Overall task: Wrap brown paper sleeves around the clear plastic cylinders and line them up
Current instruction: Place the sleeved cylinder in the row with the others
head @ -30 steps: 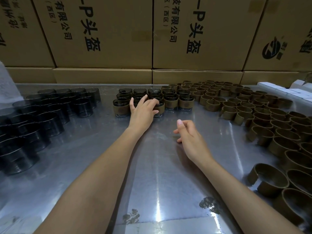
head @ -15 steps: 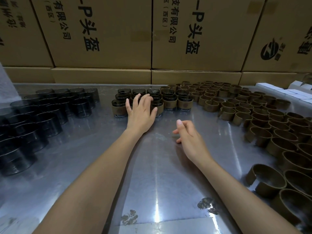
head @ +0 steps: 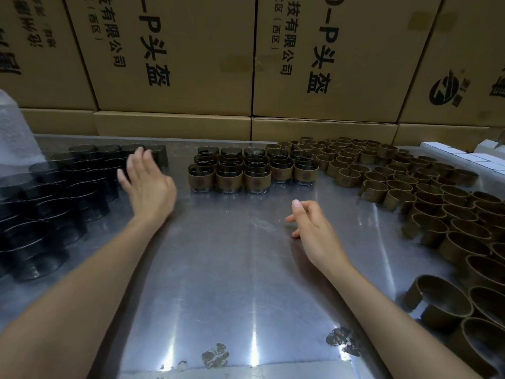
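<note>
Several clear cylinders wearing brown sleeves [head: 254,170] stand in neat rows at the table's far middle. Bare clear cylinders [head: 62,192] crowd the left side. Loose brown paper sleeves [head: 426,192] spread over the right side. My left hand [head: 146,184] hovers, blurred, with fingers spread beside the bare cylinders' right edge and holds nothing. My right hand [head: 311,225] hangs above the table's middle with loosely curled fingers, empty.
The work surface is a shiny metal table [head: 232,283]. Stacked cardboard boxes [head: 175,56] wall off the far edge. White boxes [head: 464,157] lie at the far right. A translucent white bag [head: 13,138] sits at the far left.
My left hand has left the sleeved rows and swung left to the bare cylinders. The right hand has stayed in place.
</note>
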Motion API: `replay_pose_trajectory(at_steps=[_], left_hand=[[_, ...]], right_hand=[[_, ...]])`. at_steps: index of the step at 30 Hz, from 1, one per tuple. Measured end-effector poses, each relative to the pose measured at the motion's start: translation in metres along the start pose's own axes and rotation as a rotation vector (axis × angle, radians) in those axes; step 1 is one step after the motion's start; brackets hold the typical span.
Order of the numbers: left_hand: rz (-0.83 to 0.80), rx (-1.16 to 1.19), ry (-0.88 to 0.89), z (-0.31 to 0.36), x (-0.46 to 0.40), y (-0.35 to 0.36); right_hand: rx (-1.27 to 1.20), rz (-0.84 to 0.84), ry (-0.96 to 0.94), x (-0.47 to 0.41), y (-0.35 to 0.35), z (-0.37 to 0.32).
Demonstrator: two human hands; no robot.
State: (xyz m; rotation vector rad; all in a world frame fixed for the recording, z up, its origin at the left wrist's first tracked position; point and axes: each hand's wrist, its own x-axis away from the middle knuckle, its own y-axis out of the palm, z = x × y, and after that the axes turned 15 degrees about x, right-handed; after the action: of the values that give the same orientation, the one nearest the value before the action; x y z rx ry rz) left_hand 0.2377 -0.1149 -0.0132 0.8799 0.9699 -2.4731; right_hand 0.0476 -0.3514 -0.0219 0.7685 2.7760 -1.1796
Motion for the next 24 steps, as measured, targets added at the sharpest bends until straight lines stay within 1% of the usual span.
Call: replay_pose_trajectory(at_steps=[2, 4, 6, 9, 12, 19, 21, 24], left_hand=[[-0.06, -0.078, -0.104, -0.011, -0.003, -0.002], [-0.122, -0.154, -0.166, -0.015, -0.005, -0.002], [-0.154, -0.222, -0.154, -0.013, -0.005, 0.0], [-0.143, -0.271, -0.101, -0.01, -0.002, -0.001], [-0.139, -0.262, -0.054, -0.006, 0.006, -0.006], [-0.229, -0.158, 0.104, 0.021, 0.045, -0.018], [-0.263, -0.104, 0.145, 0.036, 0.058, -0.021], [-0.312, 0.049, 0.23, 0.061, 0.077, -0.024]], right_hand=[[-0.004, 0.001, 0.0, -0.001, 0.001, 0.001], [-0.001, 0.004, -0.001, -0.001, 0.001, 0.001], [0.002, 0.007, -0.003, -0.001, 0.001, 0.001], [0.003, 0.004, -0.006, -0.001, 0.001, 0.001], [0.003, 0.0, -0.01, 0.0, 0.001, 0.0], [-0.002, -0.001, -0.019, 0.0, 0.002, 0.001], [-0.002, -0.006, -0.013, 0.0, 0.002, 0.002], [0.042, -0.028, -0.017, 0.0, 0.001, 0.002]])
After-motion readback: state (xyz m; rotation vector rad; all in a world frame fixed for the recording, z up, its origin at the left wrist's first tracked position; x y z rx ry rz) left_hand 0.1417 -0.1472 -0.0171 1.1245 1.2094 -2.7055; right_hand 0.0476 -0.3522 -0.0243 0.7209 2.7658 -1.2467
